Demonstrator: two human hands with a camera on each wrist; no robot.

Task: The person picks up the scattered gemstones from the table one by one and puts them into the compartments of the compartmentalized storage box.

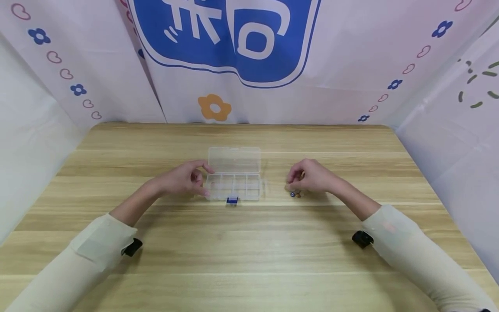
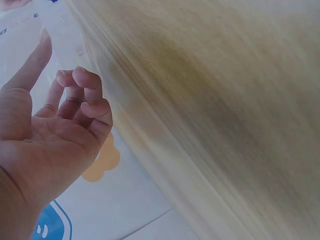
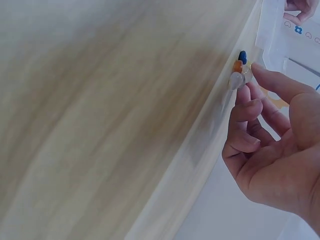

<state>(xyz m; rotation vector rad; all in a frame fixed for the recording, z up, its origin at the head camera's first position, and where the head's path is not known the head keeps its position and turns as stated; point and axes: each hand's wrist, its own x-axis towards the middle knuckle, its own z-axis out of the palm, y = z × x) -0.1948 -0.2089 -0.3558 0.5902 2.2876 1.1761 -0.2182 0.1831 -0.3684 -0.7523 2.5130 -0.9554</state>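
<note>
A clear plastic compartment box (image 1: 234, 187) lies on the table with its lid (image 1: 234, 160) folded back and a blue latch (image 1: 232, 200) at the front. My left hand (image 1: 182, 177) holds the box's left end, index finger by the hinge and thumb at the front corner. A tiny reddish speck shows in its left compartment. To the right, my right hand (image 1: 312, 175) pinches a small clear yellowish bead (image 3: 247, 74) between thumb and finger. Close to those fingertips lie a blue bead (image 3: 242, 57), an orange bead (image 3: 237, 66) and a whitish clear bead (image 3: 236, 80).
The wood-grain table (image 1: 234, 251) stretches under both arms. Behind it hangs a white printed cloth (image 1: 312, 99) with a blue sign and flowers. Black wrist straps or mounts (image 1: 362, 238) sit under the light sleeves.
</note>
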